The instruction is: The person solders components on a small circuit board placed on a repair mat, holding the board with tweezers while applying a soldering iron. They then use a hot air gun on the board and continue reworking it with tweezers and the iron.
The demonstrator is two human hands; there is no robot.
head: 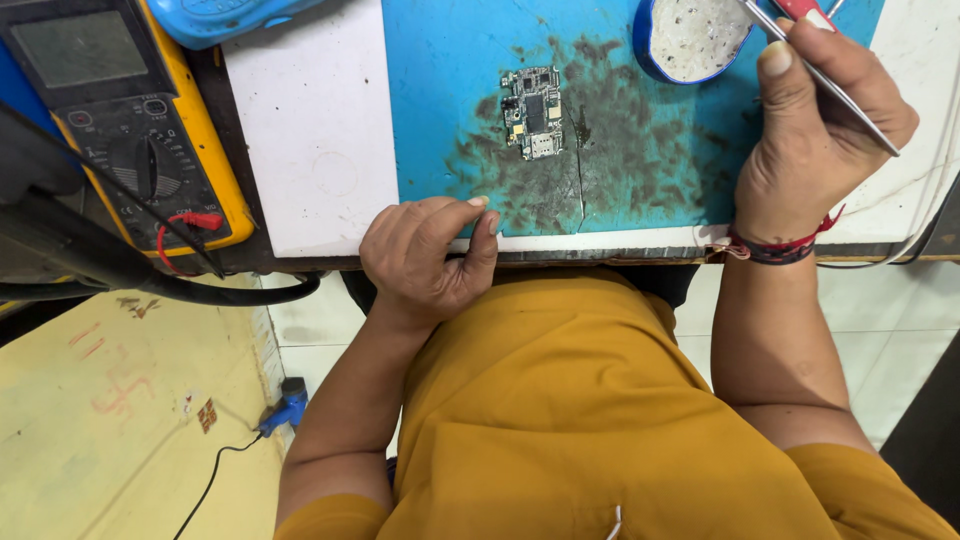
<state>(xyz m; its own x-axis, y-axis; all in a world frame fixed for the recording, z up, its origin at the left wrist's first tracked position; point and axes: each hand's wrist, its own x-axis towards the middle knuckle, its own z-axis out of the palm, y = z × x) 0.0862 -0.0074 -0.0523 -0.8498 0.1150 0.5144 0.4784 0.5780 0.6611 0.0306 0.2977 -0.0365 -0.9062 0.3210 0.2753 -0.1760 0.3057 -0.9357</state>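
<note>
The right hand (815, 120) grips thin metal tweezers (835, 85) near a round blue dish (690, 38) of pale paste. The left hand (425, 258) is curled shut on nothing that shows and rests on the table (310, 130) edge. A small circuit board (532, 112) lies loose on the stained blue mat (650, 150), apart from both hands. Nothing holds the board down, so a poke from the tweezers could make it slide. The sharp tips could scratch its tiny parts. A yellow meter (125, 120) sits far to the left.

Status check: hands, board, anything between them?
Right hand grips tweezers near blue dish. Left hand curled at bench edge, holding nothing visible. Circuit board lies untouched on blue mat, nothing blocking it.
</note>
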